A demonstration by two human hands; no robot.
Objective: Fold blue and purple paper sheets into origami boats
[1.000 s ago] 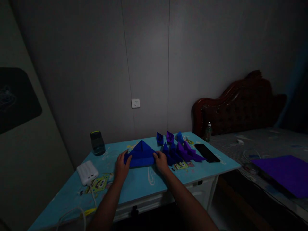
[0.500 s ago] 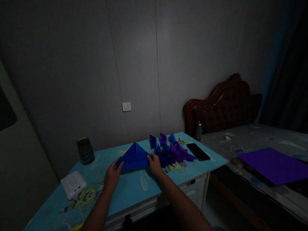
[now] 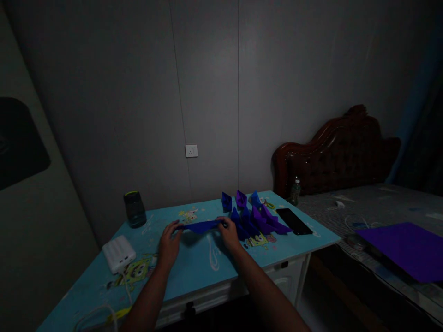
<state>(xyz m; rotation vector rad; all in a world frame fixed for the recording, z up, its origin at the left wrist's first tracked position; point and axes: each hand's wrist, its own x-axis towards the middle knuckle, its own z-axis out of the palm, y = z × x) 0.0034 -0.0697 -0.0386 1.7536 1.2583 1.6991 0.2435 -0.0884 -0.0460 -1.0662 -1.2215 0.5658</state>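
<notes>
A folded sheet of blue paper (image 3: 201,227) is stretched between my two hands above the table, seen nearly edge-on with its middle dipping toward me. My left hand (image 3: 170,240) pinches its left end. At the right end, my right hand (image 3: 228,234) grips it between thumb and fingers. Just right of that hand stand dark blue folded paper boats (image 3: 246,223) and purple paper boats (image 3: 265,220). Behind them are a small dark blue folded piece (image 3: 226,202), a purple one (image 3: 241,199) and a lighter blue one (image 3: 255,199).
On the blue table (image 3: 194,272) are a white power bank (image 3: 118,254) with a cable, a dark bottle (image 3: 134,210), a black phone (image 3: 294,221) and scissors (image 3: 269,204). A clear bottle (image 3: 295,191) and purple sheets (image 3: 403,249) are on the bed side at right.
The blue paper has tipped from showing its broad triangular face to nearly edge-on, both hands still holding its ends. The camera view has shifted slightly left.
</notes>
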